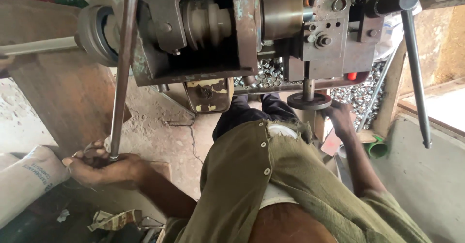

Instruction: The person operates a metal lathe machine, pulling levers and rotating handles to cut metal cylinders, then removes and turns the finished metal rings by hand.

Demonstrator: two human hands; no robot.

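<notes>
Head view, looking down past an olive shirt (290,185). Left hand (104,168) at 8 o'clock in the frame, fingers curled shut around the lower end of a long steel rod (122,68). The rod's long axis runs nearly vertical in the frame, from the hand up toward 11 o'clock, passing in front of the machine's frame (242,30) and its stepped pulley (208,22). Left forearm comes in low from the body, wrist bent, knuckles up. Right hand (341,119) at 3 o'clock, arm extended forward, fingers touching the rim of a small dark handwheel (308,100) on a vertical spindle; whether they grip it or only rest on it, cannot tell. Pile of small metal rings (361,95) just behind the handwheel. A lever (415,73) with black knob hangs at 2 o'clock, untouched. White sack (26,177) at 9 o'clock beside the left hand.
</notes>
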